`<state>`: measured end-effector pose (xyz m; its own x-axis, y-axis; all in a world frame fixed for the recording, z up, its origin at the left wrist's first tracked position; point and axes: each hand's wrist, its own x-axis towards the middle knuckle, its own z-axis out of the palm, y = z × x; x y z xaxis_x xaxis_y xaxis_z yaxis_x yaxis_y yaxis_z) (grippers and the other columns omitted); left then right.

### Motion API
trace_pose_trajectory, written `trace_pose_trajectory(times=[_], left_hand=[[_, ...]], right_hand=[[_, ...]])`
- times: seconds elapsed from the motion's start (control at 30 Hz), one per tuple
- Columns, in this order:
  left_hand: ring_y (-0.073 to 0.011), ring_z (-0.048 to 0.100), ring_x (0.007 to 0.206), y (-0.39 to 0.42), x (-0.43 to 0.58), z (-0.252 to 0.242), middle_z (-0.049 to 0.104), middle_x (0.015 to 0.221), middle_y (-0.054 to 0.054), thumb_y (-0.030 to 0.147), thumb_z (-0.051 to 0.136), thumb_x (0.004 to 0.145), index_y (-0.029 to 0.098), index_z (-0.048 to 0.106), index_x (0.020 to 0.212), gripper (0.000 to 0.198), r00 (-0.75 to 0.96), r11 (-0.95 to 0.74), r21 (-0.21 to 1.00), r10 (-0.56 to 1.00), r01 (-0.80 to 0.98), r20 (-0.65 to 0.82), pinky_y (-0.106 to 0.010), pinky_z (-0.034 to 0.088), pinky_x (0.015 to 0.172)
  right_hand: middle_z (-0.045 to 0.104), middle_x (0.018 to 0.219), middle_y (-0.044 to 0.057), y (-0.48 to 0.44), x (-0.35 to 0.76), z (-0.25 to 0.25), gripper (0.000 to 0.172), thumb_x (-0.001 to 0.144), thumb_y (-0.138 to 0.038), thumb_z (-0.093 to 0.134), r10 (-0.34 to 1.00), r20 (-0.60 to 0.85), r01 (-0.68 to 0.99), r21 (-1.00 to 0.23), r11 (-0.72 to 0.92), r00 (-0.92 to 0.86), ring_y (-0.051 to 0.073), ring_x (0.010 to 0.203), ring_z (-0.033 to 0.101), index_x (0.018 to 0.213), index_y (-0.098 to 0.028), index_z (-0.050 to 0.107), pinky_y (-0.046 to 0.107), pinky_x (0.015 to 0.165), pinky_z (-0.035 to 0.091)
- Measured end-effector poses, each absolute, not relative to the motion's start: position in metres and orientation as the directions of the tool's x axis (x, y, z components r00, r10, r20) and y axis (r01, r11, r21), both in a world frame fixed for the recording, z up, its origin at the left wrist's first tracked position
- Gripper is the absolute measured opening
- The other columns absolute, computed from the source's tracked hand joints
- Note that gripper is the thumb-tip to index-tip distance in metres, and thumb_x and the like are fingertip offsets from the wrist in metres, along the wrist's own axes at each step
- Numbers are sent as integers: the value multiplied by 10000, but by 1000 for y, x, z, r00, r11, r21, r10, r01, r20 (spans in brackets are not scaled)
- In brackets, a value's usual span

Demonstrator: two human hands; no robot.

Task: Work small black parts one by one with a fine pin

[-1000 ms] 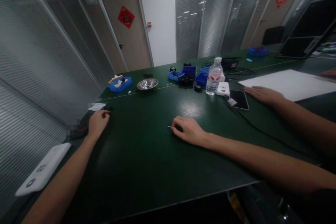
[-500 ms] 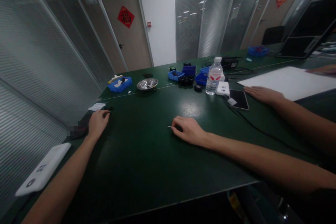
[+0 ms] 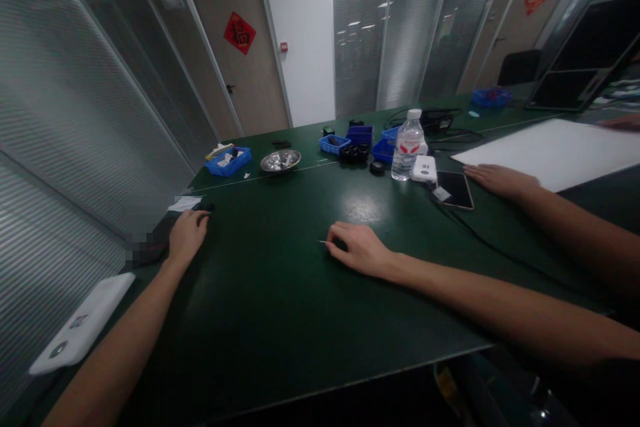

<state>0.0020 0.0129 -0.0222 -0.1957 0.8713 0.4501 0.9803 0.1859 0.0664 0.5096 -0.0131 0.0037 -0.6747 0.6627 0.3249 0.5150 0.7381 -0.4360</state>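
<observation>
While right hand (image 3: 363, 250) pinches one thin-tipped tool (image 3: 339, 244), left hand (image 3: 186, 233) curls — grip unclear.

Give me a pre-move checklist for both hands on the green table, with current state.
1. Right hand on the small dark part: ok, fingers curled over it, a thin pin poking out to the left.
2. Right grip firm: cannot tell, the fingers hide the contact.
3. Left hand holding the dark item at the table edge: cannot tell, the hand lies over it.
4. Co-worker's hand apart from both hands: ok, flat beside the phone.
5. Water bottle upright and capped: ok, on the far side.
</observation>
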Motion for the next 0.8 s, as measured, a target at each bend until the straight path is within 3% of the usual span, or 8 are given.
trace_pose_trajectory(times=[0.6,0.8], left_hand=[[-330,662,1065,10,17,-18,708,1163,-159,288,444,993,139,748,1206,400,-181,229,-62,886,972,427,-385,527,856],[-318,646,1101,8,20,-15,702,1193,-155,271,430,999,110,736,1209,405,-159,212,-78,889,974,430,-389,507,943]], right_hand=[[661,976,27,-12,510,1,137,998,-311,573,654,335,506,-433,747,-679,140,768,592,1000,-191,639,272,657,410],[657,953,23,-12,509,0,136,992,-317,581,655,339,512,-423,748,-676,140,759,586,992,-193,637,268,650,402]])
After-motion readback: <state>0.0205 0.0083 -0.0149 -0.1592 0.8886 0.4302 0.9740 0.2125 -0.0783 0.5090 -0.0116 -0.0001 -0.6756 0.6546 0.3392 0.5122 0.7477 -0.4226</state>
